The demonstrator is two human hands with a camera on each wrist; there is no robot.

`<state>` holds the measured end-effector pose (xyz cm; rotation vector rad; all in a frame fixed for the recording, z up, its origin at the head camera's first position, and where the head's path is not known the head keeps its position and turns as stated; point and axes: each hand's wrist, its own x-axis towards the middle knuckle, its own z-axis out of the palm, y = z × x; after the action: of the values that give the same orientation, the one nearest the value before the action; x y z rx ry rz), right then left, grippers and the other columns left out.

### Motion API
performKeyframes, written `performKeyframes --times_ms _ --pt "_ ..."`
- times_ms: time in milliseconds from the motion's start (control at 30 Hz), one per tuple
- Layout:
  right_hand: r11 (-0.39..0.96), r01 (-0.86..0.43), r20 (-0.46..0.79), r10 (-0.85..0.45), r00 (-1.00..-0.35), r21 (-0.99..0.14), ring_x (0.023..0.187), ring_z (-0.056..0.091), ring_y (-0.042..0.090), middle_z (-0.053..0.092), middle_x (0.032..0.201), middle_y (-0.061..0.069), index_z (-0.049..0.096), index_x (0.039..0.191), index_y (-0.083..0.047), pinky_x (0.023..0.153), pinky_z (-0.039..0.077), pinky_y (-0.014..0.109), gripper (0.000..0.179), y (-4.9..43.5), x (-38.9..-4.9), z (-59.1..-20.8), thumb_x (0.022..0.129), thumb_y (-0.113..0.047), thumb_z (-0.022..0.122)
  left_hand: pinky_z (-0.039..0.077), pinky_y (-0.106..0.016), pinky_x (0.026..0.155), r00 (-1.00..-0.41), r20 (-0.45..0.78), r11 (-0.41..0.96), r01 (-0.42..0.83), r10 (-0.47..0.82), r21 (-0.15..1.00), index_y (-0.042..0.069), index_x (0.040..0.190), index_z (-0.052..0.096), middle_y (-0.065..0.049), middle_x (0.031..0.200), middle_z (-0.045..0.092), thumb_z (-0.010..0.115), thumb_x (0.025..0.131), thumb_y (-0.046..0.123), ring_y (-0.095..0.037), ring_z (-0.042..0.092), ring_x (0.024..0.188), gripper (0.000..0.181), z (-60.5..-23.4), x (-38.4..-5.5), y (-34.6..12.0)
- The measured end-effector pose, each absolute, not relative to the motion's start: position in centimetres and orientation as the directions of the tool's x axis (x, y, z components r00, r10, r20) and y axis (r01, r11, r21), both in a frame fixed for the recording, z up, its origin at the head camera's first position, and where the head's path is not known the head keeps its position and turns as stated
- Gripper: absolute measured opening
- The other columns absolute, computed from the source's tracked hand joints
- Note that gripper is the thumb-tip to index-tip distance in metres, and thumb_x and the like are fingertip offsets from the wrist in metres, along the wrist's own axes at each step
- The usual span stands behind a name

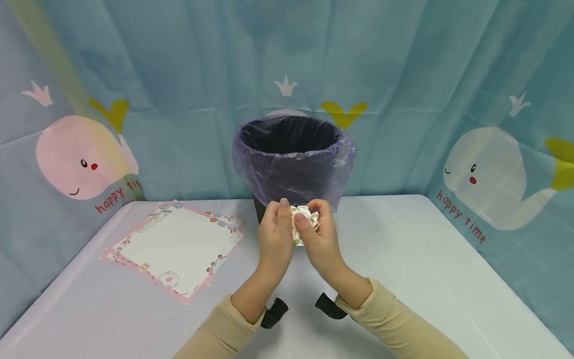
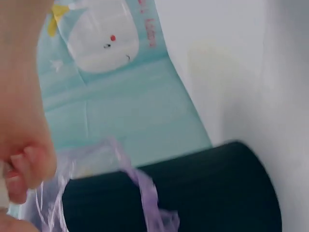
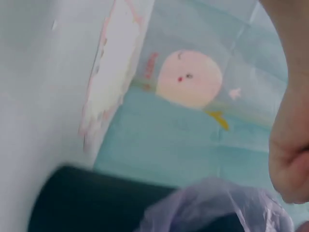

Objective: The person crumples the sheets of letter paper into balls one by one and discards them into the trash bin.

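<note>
Between both hands, in the head view, is a crumpled ball of paper (image 1: 301, 211), white with some printed colour. My left hand (image 1: 276, 233) grips it from the left, thumb along its near side. From the right, my right hand (image 1: 321, 236) has its fingers and thumb curled round it. Just behind the hands stands a dark bin (image 1: 259, 209) lined with a translucent purple bag (image 1: 293, 172) folded over its rim. The wrist views show the left hand (image 2: 24, 140) and right hand (image 3: 292, 145) only at the edge; the paper ball is mostly hidden there.
On the left of the white table (image 1: 394, 259) lies a loose stack of paper sheets (image 1: 175, 244) with pink patterned borders. Blue curtains (image 1: 188, 139) printed with whales surround the table at the back and sides. Black wrist-mounted pieces (image 1: 274, 313) hang under the sleeves.
</note>
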<state>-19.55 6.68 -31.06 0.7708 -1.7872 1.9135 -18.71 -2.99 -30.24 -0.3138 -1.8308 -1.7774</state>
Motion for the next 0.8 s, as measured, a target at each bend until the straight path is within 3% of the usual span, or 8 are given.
performKeyframes --times_ms 133,267,467,600,700,800 --pt "-0.221 -0.680 0.687 0.057 -0.725 -0.699 0.059 0.052 0.004 0.048 0.071 0.002 0.033 0.094 0.007 0.050 0.045 0.015 0.029 5.9 -19.7 -31.7 0.089 -0.010 0.055 0.031 -0.021 0.045 -0.811 0.529 0.012 0.544 -0.248 0.839 0.007 0.071 0.039 0.002 0.062 0.038 0.041 0.104 0.027 -0.009 0.038 0.054 0.038 -30.2 -18.6 -2.3" --pt "-0.188 -0.709 0.701 0.120 -0.703 -0.680 0.060 0.054 0.003 0.050 0.075 0.002 0.035 0.089 0.011 0.050 0.046 0.015 0.031 5.7 -19.9 -31.9 0.086 -0.010 0.057 0.037 -0.021 0.047 -0.822 0.505 -0.021 0.528 -0.261 0.849 0.003 0.071 0.044 0.001 0.063 0.042 0.041 0.104 0.020 -0.010 0.042 0.056 0.037 -30.2 -18.8 -2.0" --pt "-0.057 -0.718 0.716 0.052 -0.696 -0.693 0.055 0.048 0.001 0.048 0.068 -0.004 0.040 0.089 0.008 0.046 0.042 0.014 0.019 7.3 -20.3 -31.5 0.087 -0.004 0.054 0.037 -0.021 0.049 -0.880 0.455 0.067 0.450 -0.135 0.891 0.002 0.076 0.048 0.000 0.065 0.044 0.042 0.104 0.021 -0.011 0.044 0.056 0.035 -29.5 -18.9 -3.0" --pt "-0.036 -0.679 0.679 -0.010 -0.734 -0.733 0.057 0.045 0.002 0.047 0.069 -0.004 0.043 0.094 0.006 0.048 0.040 0.015 0.017 8.6 -20.2 -31.1 0.089 -0.006 0.054 0.040 -0.022 0.049 -0.853 0.498 0.101 0.488 -0.157 0.867 0.000 0.085 0.049 -0.004 0.070 0.048 0.050 0.101 0.017 -0.013 0.045 0.054 0.024 -27.8 -19.3 -4.6" --pt "-0.036 -0.659 0.660 -0.042 -0.750 -0.752 0.060 0.047 0.003 0.048 0.073 -0.003 0.045 0.099 0.007 0.051 0.042 0.016 0.017 9.5 -20.1 -31.0 0.090 -0.005 0.053 0.043 -0.022 0.060 -0.793 0.551 0.101 0.546 -0.261 0.832 -0.001 0.098 0.049 -0.007 0.086 0.052 0.054 0.099 0.013 -0.013 0.051 0.067 0.015 -26.1 -20.4 -6.1" --pt "-0.041 -0.661 0.662 -0.057 -0.747 -0.749 0.066 0.050 0.003 0.051 0.079 -0.003 0.046 0.104 0.009 0.055 0.044 0.016 0.019 10.1 -20.1 -31.1 0.092 -0.004 0.051 0.042 -0.025 0.078 -0.751 0.568 0.115 0.566 -0.337 0.817 0.000 0.114 0.046 -0.010 0.110 0.051 0.055 0.098 0.013 -0.017 0.051 0.099 0.022 -24.3 -22.2 -7.5"
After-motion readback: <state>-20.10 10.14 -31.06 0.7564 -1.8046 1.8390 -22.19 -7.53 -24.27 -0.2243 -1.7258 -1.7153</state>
